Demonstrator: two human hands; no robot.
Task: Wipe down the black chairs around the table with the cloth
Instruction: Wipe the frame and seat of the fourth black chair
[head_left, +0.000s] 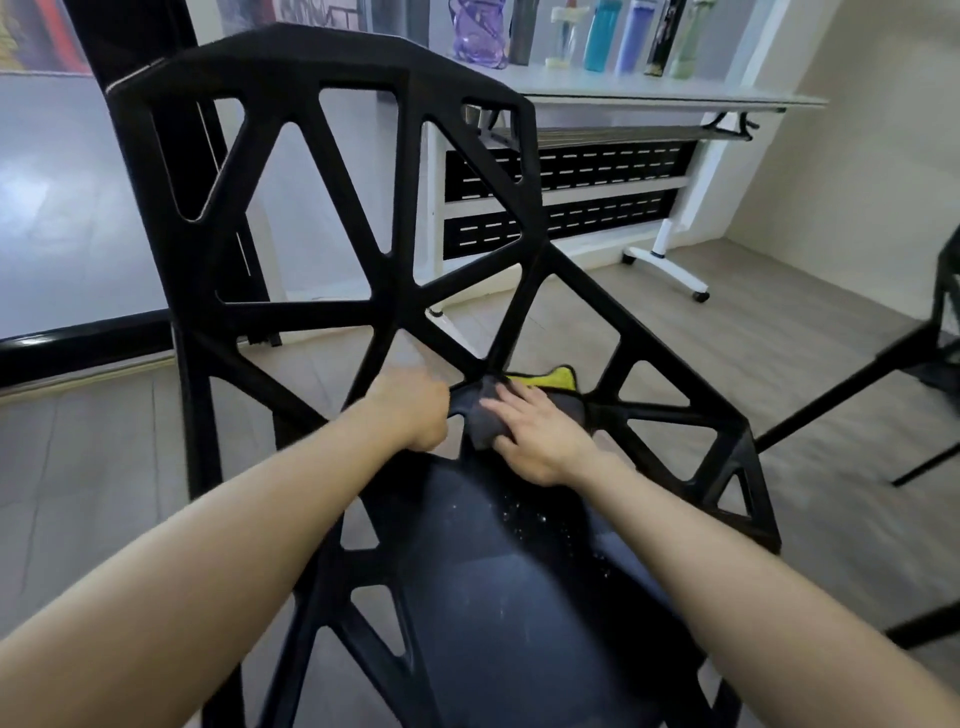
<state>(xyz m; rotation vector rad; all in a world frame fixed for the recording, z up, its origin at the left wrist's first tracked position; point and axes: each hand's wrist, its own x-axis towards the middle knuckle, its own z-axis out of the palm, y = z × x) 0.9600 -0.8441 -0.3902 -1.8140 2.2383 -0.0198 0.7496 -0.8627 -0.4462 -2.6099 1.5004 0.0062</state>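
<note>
- One black chair (322, 171) with an open triangular lattice fills the view; part of a second dark chair (935, 332) shows at the right edge
- One cloth (540, 387), grey with a yellow side, lies on a lattice joint at the back of the seat
- Right hand (540, 436): fingers flat, pressing the cloth
- Left hand (410, 410): fingers curled round a chair strut beside the cloth
- White table (649, 93) behind carries about eight bottles (601, 36); the exact count is unclear

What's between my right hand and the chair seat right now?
The cloth: in the head view, the right hand presses its grey-and-yellow fabric flat against the black chair, at the seat's back joint.
</note>
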